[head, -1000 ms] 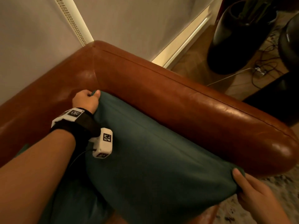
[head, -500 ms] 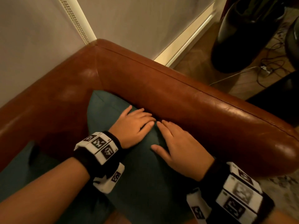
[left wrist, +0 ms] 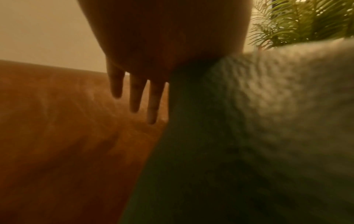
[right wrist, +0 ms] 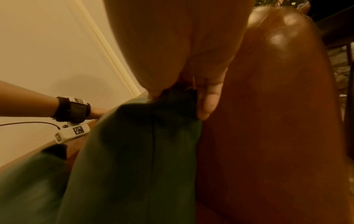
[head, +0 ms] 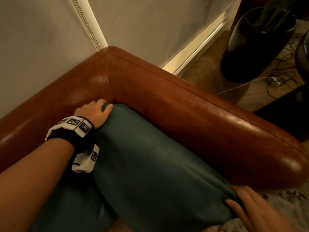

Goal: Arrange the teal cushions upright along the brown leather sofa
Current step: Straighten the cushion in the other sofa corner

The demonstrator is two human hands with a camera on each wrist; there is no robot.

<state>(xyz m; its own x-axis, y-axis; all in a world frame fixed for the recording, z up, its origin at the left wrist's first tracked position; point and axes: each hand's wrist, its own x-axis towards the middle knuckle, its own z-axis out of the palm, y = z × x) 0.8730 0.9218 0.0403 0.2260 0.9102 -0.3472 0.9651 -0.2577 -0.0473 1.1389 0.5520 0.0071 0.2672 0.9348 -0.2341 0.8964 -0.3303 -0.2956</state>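
Against the wall, the brown leather sofa (head: pixel 184 104) fills most of the head view, with its back and its arm meeting in a corner. A big teal cushion (head: pixel 150 164) stands on its edge along the inside of the sofa arm, touching the leather. Its far end sits right in the corner. A second teal cushion (head: pixel 70 203) lies lower down on the seat, just beside the first one.

The two hands are far apart, one at each end of the standing cushion. The left hand (head: pixel 95 113) is at the corner end. Its thumb is on top of the cushion, and in the left wrist view its fingers (left wrist: pixel 136 97) point straight down between the cushion and the sofa back. The right hand (head: pixel 245 208) holds the near end, by the front of the sofa arm. Its thumb lies on one side of the cushion corner and its fingers (right wrist: pixel 208 100) on the other, pinching the cloth.

Past the sofa arm there is open wooden floor (head: pixel 209 64), a dark round pot (head: pixel 247 47) and some thin cables (head: pixel 277 81).
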